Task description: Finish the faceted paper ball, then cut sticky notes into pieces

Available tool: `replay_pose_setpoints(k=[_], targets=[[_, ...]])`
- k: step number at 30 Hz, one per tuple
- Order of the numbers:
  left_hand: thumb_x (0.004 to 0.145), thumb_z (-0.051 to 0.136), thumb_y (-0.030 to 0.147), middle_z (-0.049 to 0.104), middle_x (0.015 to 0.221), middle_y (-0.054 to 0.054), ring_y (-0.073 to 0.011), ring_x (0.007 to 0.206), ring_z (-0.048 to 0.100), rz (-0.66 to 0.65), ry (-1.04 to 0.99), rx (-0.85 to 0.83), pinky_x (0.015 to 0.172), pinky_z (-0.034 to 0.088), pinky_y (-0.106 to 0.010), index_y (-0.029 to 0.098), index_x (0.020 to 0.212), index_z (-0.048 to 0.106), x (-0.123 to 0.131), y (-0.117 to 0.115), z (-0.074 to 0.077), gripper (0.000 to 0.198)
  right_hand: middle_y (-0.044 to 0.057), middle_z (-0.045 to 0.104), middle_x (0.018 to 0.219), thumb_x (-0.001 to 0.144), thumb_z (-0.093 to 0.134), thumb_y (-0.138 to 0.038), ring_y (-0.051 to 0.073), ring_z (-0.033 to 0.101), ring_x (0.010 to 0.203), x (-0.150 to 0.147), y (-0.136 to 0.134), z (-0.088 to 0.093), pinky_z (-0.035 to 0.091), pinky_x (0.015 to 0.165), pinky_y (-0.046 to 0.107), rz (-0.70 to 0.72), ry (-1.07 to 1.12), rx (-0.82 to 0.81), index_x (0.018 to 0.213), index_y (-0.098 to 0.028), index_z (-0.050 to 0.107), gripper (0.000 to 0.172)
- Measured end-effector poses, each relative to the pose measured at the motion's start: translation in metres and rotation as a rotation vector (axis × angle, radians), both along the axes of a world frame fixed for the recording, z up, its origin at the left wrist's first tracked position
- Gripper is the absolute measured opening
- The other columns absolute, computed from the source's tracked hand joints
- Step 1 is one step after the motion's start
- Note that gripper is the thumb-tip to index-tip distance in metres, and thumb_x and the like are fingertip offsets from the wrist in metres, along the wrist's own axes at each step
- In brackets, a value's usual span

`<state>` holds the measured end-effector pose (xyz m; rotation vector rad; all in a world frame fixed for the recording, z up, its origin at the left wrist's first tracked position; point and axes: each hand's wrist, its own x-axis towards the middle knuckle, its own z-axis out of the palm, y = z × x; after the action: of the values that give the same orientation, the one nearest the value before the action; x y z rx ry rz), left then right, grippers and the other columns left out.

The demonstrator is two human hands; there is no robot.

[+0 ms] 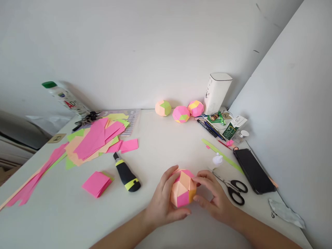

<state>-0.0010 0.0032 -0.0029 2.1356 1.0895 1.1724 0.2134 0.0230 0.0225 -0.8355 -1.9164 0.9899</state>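
Note:
A folded paper ball [183,188] of pink, peach and orange facets is held between my hands, just above the white table. My left hand [163,200] cups it from the left, thumb below and fingers curved over the far side. From the right, my right hand [214,197] grips its edge with fingertips and thumb. The ball's underside and left edge are partly hidden by my fingers. Black-handled scissors [233,189] lie right of my right hand. To the left of my hands rests a black and yellow box cutter [127,173].
Three similar paper balls [181,114] sit by the wall, near a white cup-like container [218,93]. Paper sheets [93,138] and a pink folded stack [97,184] lie at left. A phone [254,171], pens [211,129] and a glue bottle [66,98] are around the edges.

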Motion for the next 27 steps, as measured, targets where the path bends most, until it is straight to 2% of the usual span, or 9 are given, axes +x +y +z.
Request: replay_pose_setpoints(k=[2, 7, 10, 12, 14, 20, 22, 27], targets=[[0.081, 0.055, 0.069, 0.030, 0.144, -0.020, -0.0363, 0.133, 0.033, -0.066, -0.055, -0.114, 0.103, 0.040, -0.054, 0.022, 0.144, 0.026, -0.001, 0.000, 0.000, 0.084, 0.005, 0.052, 0.099, 0.089, 0.058, -0.026, 0.018, 0.056, 0.088, 0.001, 0.000, 0.000, 0.051, 0.078, 0.032, -0.001, -0.001, 0.017, 0.119, -0.026, 0.057, 0.030], [0.079, 0.057, 0.069, 0.036, 0.143, -0.016, -0.0364, 0.129, 0.041, -0.255, -0.228, -0.366, 0.103, 0.040, -0.053, 0.026, 0.141, 0.035, -0.003, 0.001, 0.006, 0.078, 0.003, 0.052, 0.089, 0.090, 0.059, -0.029, 0.016, 0.056, 0.078, 0.002, 0.002, 0.003, 0.051, 0.072, 0.030, 0.052, 0.047, 0.052, 0.110, -0.025, 0.061, 0.021], [0.080, 0.059, 0.066, 0.042, 0.137, -0.017, -0.0347, 0.122, 0.049, -0.305, -0.303, -0.501, 0.098, 0.046, -0.049, 0.024, 0.140, 0.037, -0.001, 0.000, 0.009, 0.077, 0.003, 0.053, 0.089, 0.091, 0.059, -0.033, 0.015, 0.057, 0.077, 0.002, 0.002, 0.004, 0.051, 0.071, 0.029, 0.071, 0.074, 0.062, 0.108, -0.025, 0.062, 0.019], [0.080, 0.059, 0.065, 0.048, 0.130, -0.017, -0.0317, 0.113, 0.055, -0.300, -0.311, -0.527, 0.094, 0.050, -0.047, 0.023, 0.141, 0.035, -0.001, 0.000, 0.010, 0.078, 0.003, 0.054, 0.090, 0.091, 0.059, -0.034, 0.016, 0.057, 0.079, 0.001, 0.002, 0.006, 0.051, 0.071, 0.030, 0.063, 0.077, 0.073, 0.108, -0.025, 0.062, 0.020], [0.082, 0.057, 0.065, 0.048, 0.130, -0.018, -0.0319, 0.113, 0.056, -0.258, -0.250, -0.422, 0.093, 0.050, -0.048, 0.021, 0.141, 0.034, -0.001, -0.001, 0.009, 0.077, 0.004, 0.056, 0.091, 0.090, 0.059, -0.034, 0.017, 0.058, 0.082, 0.001, 0.002, 0.008, 0.052, 0.072, 0.031, 0.053, 0.066, 0.091, 0.109, -0.025, 0.062, 0.021], [0.081, 0.070, 0.041, 0.042, 0.137, -0.024, -0.0371, 0.126, 0.044, -0.028, 0.163, 0.232, 0.097, 0.046, -0.054, 0.017, 0.145, 0.028, -0.005, 0.004, 0.007, 0.079, 0.006, 0.057, 0.094, 0.088, 0.054, -0.019, 0.020, 0.057, 0.087, 0.002, 0.003, 0.012, 0.053, 0.075, 0.036, -0.015, -0.003, 0.174, 0.107, -0.025, 0.061, 0.021], [0.080, 0.071, 0.038, 0.043, 0.136, -0.024, -0.0374, 0.125, 0.045, 0.031, 0.228, 0.321, 0.096, 0.046, -0.054, 0.015, 0.144, 0.029, -0.005, 0.006, 0.007, 0.080, 0.006, 0.056, 0.092, 0.088, 0.054, -0.017, 0.021, 0.057, 0.086, 0.002, 0.004, 0.012, 0.053, 0.073, 0.037, -0.039, -0.050, 0.235, 0.108, -0.025, 0.059, 0.023], [0.080, 0.071, 0.041, 0.048, 0.131, -0.023, -0.0379, 0.124, 0.047, 0.115, 0.341, 0.421, 0.094, 0.048, -0.054, 0.013, 0.138, 0.036, -0.001, 0.004, 0.009, 0.073, 0.010, 0.057, 0.096, 0.084, 0.061, -0.018, 0.023, 0.056, 0.086, -0.002, 0.001, 0.014, 0.052, 0.073, 0.040, -0.023, -0.134, 0.443, 0.116, -0.021, 0.053, 0.033]])
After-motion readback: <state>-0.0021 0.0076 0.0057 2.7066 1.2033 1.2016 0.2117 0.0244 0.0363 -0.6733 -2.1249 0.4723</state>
